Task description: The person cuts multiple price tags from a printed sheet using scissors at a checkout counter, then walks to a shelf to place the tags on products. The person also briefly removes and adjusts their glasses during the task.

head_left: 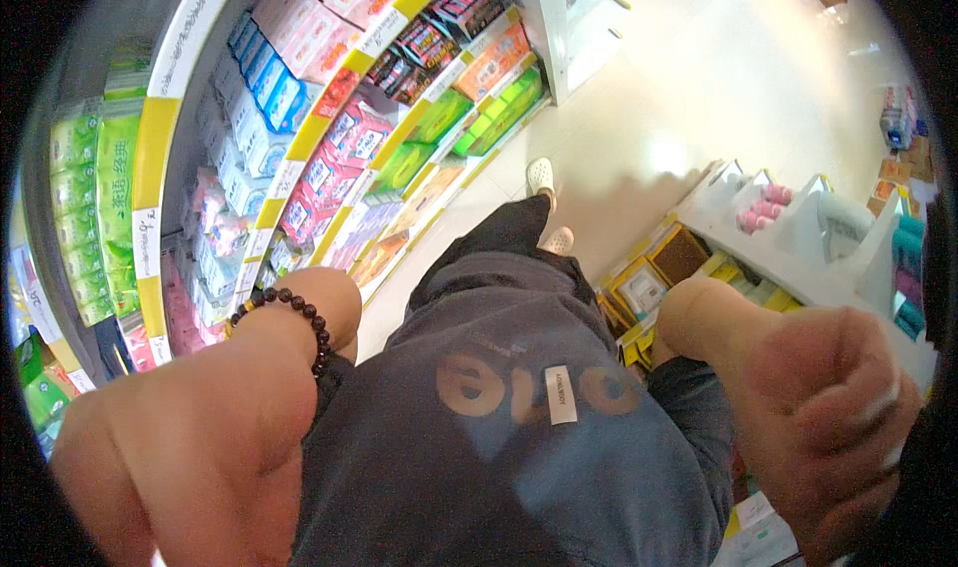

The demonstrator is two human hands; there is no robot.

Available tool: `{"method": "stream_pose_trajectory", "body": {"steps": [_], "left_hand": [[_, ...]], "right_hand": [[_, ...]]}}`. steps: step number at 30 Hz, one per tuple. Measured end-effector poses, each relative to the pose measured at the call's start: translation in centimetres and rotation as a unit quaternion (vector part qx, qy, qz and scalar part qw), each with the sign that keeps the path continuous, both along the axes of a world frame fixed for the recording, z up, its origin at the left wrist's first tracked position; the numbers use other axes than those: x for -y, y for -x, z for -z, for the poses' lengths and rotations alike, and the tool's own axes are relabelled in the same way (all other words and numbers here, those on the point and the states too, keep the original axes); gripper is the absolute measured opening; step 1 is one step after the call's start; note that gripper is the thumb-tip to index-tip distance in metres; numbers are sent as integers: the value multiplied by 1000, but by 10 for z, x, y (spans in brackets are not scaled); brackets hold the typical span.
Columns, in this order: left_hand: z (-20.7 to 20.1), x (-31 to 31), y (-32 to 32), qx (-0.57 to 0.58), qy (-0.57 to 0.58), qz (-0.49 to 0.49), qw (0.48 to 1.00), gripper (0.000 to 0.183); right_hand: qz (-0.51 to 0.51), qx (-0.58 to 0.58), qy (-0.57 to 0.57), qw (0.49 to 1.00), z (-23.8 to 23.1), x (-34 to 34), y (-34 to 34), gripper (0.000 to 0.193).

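Both of my hands are raised close to the camera, one at each side. My left hand [165, 457] is large at the lower left, its fingers cut off by the dark rim, so what they do is hidden. A bracelet of dark beads [317, 329] circles that wrist. At the right, my right hand [833, 397] has its fingers curled in; whatever is inside them, if anything, is hidden. Between the hands is my dark shirt [499, 477], with a small white label [562, 395] on its front. Neither hand visibly touches goods.
Shelves with yellow-edged price strips [155, 168] rise at my left, holding green packs [95, 208], pink packs [324, 173] and blue packs [269, 78]. At my right stands a lower white shelf unit [788, 268] with pink rolls [763, 208] and yellow frames [639, 287]. Pale floor [679, 98] lies ahead.
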State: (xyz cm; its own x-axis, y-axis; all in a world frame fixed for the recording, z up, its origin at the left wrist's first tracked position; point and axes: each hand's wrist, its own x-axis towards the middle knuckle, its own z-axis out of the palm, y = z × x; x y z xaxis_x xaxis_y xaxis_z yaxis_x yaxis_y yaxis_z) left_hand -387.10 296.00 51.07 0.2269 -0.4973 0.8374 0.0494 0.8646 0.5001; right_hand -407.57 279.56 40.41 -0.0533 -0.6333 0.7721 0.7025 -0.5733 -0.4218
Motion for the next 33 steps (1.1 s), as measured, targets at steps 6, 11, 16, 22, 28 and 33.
{"method": "stream_pose_trajectory", "body": {"steps": [6,11,16,22,28,33], "left_hand": [[114,15,-46,151,-210,-181,949,18],[296,13,-95,156,-604,-275,732,27],[384,42,-146,336,-659,-373,561,46],[433,70,-164,419,-645,-475,428,60],[463,73,-167,430,-624,-531,380,52],[459,78,-171,413,-634,-541,367,40]], "right_hand": [[-195,-216,-212,933,127,23,-151,8],[-23,-540,45,840,316,38,-253,23],[100,-622,282,724,365,76,-315,38],[84,-666,375,639,392,92,-338,43],[39,-631,387,671,400,106,-343,35],[31,-636,406,655,389,110,-357,20]]}}
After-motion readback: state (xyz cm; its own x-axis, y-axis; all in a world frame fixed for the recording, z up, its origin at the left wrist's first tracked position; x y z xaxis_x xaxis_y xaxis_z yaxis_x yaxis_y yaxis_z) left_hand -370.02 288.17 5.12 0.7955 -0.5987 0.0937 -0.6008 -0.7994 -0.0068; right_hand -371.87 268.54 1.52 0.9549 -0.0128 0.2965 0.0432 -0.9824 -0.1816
